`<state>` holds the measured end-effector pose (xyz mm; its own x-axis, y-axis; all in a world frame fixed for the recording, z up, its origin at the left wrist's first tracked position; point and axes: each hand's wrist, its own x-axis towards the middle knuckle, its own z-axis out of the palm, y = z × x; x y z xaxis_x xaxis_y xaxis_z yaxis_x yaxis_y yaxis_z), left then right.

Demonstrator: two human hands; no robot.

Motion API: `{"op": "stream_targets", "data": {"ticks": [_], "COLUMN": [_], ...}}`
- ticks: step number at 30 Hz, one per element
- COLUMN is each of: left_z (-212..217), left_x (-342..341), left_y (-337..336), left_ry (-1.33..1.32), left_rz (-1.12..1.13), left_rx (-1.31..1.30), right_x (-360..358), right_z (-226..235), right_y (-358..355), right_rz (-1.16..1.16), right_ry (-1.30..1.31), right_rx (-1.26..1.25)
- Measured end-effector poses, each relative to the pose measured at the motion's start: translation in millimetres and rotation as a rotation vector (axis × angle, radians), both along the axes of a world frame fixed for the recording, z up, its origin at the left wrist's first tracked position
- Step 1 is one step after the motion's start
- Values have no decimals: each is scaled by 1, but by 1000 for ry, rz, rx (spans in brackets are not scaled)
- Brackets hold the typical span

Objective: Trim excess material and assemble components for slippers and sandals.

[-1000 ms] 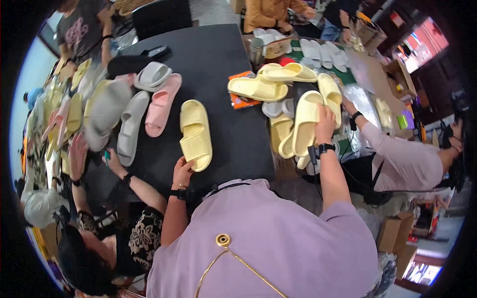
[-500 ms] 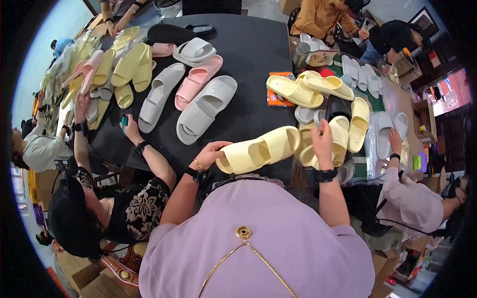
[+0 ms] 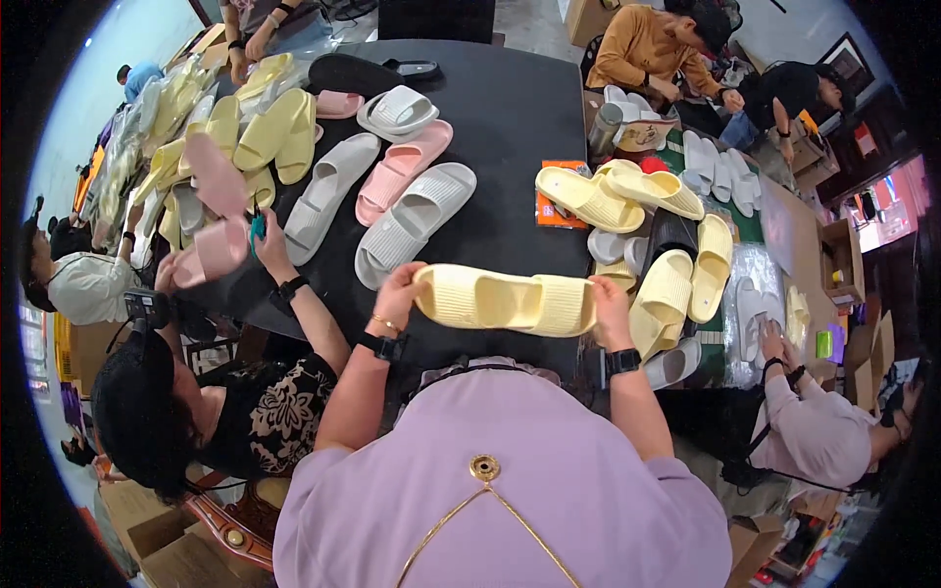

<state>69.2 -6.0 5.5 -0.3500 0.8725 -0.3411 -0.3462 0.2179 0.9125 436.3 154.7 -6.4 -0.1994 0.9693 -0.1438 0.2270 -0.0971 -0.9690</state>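
A pair of pale yellow slippers (image 3: 507, 300) is stretched end to end above the near edge of the table, joined or overlapping in the middle; I cannot tell which. Its left end is gripped by my left hand (image 3: 400, 294), fingers closed on it. At the other end, my right hand (image 3: 612, 312) closes round the yellow edge. Just beyond my left hand lies a large grey slipper (image 3: 416, 223). More yellow slippers (image 3: 659, 302) are heaped to the right of my right hand.
The black table (image 3: 510, 108) bears grey and pink slippers (image 3: 404, 171). At left a co-worker holds pink slippers (image 3: 216, 250) and a green-handled tool (image 3: 259, 227). An orange packet (image 3: 561, 210) lies under yellow slippers at right. A bottle (image 3: 605, 125) stands farther back; other people sit around.
My right hand has come down and taken the right end of the yellow slippers, which now lie more level. The co-worker at left has brought pink slippers nearer.
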Motion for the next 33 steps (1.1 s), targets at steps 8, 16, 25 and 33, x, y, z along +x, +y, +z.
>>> {"op": "stream_targets", "data": {"ticks": [8, 16, 25, 33], "left_z": [74, 49, -19, -26], "left_x": [-39, 27, 54, 48], "left_y": [47, 102, 72, 59], "left_ry": [392, 1040, 1216, 1147], "left_rz": [-192, -319, -122, -145], "left_rx": [74, 209, -56, 39], "right_x": [-9, -81, -59, -22], "right_z": [96, 55, -28, -31], "right_y": [72, 63, -16, -16], "right_rz": [554, 366, 191, -150], "right_ry": [-443, -380, -484, -465], "right_rx": [262, 568, 280, 70]}}
